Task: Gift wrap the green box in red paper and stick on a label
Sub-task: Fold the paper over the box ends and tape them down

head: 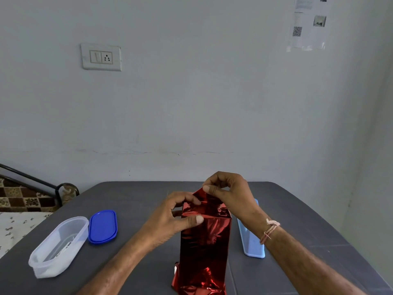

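- Head view: the red-wrapped box (205, 237) stands upright on the bench (131, 209) with its long axis vertical. Its top end lies directly under both hands.
- Right hand (230, 193): the grip pinches the raised top flap (202, 195) and is nearer for the fold-down.
- Left hand (170, 218): the grip clamps the box's top edge, thumb on the front face.
- Hidden: the green surface is fully covered, the lower end is cut off, and 0 labels are discernible.

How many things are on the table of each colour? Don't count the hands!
Red: 1, the red wrapped box
Dark blue: 1, the blue lid
Light blue: 1, the light blue tray
See-through: 1, the clear plastic container
Total: 4
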### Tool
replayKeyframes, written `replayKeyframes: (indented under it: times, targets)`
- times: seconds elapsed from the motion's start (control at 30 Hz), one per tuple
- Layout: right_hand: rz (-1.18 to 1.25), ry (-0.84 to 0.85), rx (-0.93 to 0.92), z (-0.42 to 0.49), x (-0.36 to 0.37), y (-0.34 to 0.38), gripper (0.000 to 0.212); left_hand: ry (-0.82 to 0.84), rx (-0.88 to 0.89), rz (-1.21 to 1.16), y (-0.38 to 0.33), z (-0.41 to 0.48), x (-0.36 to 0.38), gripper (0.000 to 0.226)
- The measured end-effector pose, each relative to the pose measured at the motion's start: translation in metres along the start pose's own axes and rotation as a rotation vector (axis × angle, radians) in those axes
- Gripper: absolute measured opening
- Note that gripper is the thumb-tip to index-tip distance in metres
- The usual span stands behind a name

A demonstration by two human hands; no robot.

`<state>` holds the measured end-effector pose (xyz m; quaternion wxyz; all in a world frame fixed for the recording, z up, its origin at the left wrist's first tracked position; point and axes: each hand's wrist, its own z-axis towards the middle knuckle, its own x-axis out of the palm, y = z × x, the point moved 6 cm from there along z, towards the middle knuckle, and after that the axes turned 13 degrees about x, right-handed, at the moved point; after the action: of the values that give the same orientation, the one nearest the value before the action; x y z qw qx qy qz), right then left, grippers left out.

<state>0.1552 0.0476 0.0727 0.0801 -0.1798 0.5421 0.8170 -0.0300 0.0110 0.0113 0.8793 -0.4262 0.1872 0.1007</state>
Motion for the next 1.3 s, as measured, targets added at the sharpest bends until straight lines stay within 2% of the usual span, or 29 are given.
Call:
replayKeyframes:
  times: [0.27,0.37,0.73,0.97,1.07,1.17,1.3]
  targets:
    - [0.011,0.009,0.003,-0.001,-0.001,-0.002,0.007,0.110,0.019,0.230,0.003,0.006,0.002,0.078]
    - [0.014,0.015,0.004,-0.002,-0.001,-0.003,0.006,0.115,0.028,0.253,0.005,0.005,0.002,0.074]
    - [0.006,0.019,0.012,-0.015,0.003,-0.007,0.008,-0.050,0.076,0.127,0.004,-0.002,-0.001,0.056]
    - [-0.009,-0.010,0.003,-0.029,0.005,-0.010,0.009,-0.095,0.067,0.112,0.005,-0.004,-0.001,0.067]
    - [-0.119,-0.080,-0.058,-0.036,0.003,-0.010,0.010,-0.093,0.078,0.129,0.003,-0.005,0.000,0.071]
    - [-0.236,-0.123,-0.120,-0.041,0.005,-0.011,0.011,-0.096,0.083,0.149,0.002,-0.007,0.001,0.067]
    - [-0.279,-0.182,-0.149,-0.047,0.006,-0.009,0.011,-0.129,0.078,0.149,0.000,-0.012,0.003,0.063]
